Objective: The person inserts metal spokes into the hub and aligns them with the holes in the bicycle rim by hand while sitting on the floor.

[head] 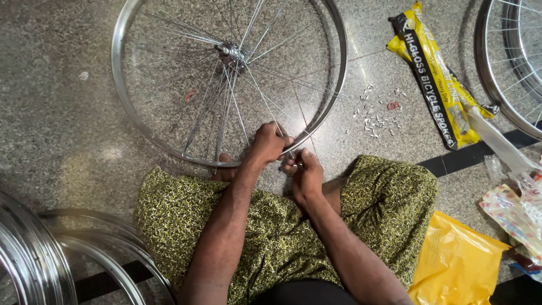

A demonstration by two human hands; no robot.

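A speckled grey stone floor (68,113) fills the view, and a large round silver metal bicycle wheel rim (118,73) is laid flat on it, in front of a person seated with crossed legs in a green patterned cloth (271,237). At the middle of the wheel a small shiny metal hub (231,53) is seen, and thin steel spokes (226,113) run out from it towards the rim. Several spokes are bunched and point toward the person, their long axis going from the hub down to the near edge of the rim.

The left hand (269,141) is closed around the near edge of the rim, where one spoke meets it. The right hand (305,172) is placed just beside it, with fingers pinched together on something small that cannot be made out.

To the right a long yellow and black plastic packet (432,73) lies slanted, and between it and the wheel small silver spoke nipples (375,121) are scattered. A yellow plastic bag (457,262) lies beside the right knee. Stacked bare silver rims (34,254) are seen at lower left.
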